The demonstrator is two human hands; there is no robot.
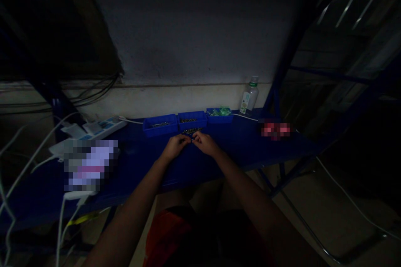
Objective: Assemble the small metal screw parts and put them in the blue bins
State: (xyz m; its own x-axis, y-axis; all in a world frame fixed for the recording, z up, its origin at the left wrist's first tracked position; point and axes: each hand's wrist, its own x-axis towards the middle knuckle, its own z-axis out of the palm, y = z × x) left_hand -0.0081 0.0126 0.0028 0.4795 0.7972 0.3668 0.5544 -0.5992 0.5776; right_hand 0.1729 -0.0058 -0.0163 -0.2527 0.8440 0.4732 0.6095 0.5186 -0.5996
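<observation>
My left hand (174,147) and my right hand (204,142) meet over the middle of the blue table, fingertips nearly touching. Both are closed in a pinch around a small, thin, light-coloured piece (191,140), too small to name. Just beyond the fingers lies a loose pile of small metal parts (191,131). Behind it stand three blue bins in a row. The left bin (160,130) holds thin, pin-like metal pieces, and the middle bin (192,126) has small brassy parts. Green and clear plastic wrapping fills part of the right bin (219,120).
A clear plastic bottle (249,96) stands at the back right, near a blurred red item (275,129). On the left lie a white power strip (105,128) and a blurred purple item (94,164). White cables (37,156) hang over the left side. The table's front edge (188,184) runs below my forearms.
</observation>
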